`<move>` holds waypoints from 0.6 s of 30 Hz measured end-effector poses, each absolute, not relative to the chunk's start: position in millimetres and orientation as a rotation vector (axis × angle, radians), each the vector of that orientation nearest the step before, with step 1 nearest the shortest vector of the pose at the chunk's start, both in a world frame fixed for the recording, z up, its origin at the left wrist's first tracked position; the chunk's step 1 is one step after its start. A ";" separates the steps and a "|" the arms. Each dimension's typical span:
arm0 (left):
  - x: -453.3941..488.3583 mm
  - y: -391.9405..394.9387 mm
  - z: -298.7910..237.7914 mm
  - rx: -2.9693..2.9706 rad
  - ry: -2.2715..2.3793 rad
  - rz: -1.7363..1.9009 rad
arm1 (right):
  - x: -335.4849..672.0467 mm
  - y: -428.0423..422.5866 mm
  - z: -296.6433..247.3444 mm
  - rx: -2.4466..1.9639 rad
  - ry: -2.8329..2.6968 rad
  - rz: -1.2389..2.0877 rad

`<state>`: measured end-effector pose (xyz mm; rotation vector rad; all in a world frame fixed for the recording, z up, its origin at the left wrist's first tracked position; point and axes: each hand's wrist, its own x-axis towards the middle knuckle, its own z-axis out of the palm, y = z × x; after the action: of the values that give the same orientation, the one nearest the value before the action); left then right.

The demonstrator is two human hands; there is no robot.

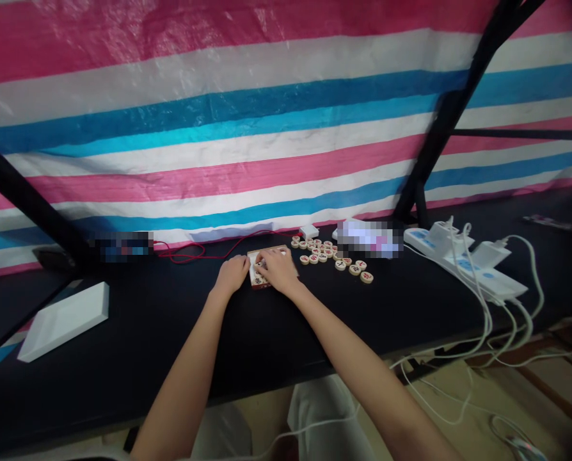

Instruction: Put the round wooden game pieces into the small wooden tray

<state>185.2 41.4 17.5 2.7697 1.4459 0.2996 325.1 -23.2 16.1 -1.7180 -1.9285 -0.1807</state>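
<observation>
A small shallow box sits on the black table, with round wooden xiangqi pieces in it, partly hidden by my right hand. My left hand is closed at the box's left edge, its fingertips gripping the side. Over the box, my right hand bends its fingers down onto a piece inside; the fingers cover most of that piece. To the right of the box lie several loose xiangqi pieces with red or dark characters, spread in uneven rows.
A white tray-like lid rests at the left. Behind the pieces are a white charger plug and a blurred phone-like device. A red cable runs along the back. At right lies a power strip with plugs and trailing white cables.
</observation>
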 end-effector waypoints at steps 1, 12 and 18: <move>185.3 41.3 17.5 2.769 1.451 0.304 | 325.6 -22.4 15.2 -1.726 -1.924 -0.176; 185.3 39.7 18.7 2.770 1.466 0.305 | 327.2 -22.6 16.2 -1.776 -1.973 -0.213; 185.5 41.3 17.1 2.782 1.462 0.309 | 326.6 -25.3 19.7 -1.777 -2.022 -0.262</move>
<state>185.5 41.3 17.1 2.7824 1.4619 0.3092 326.6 -25.3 19.7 -1.7773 -2.0216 -0.2624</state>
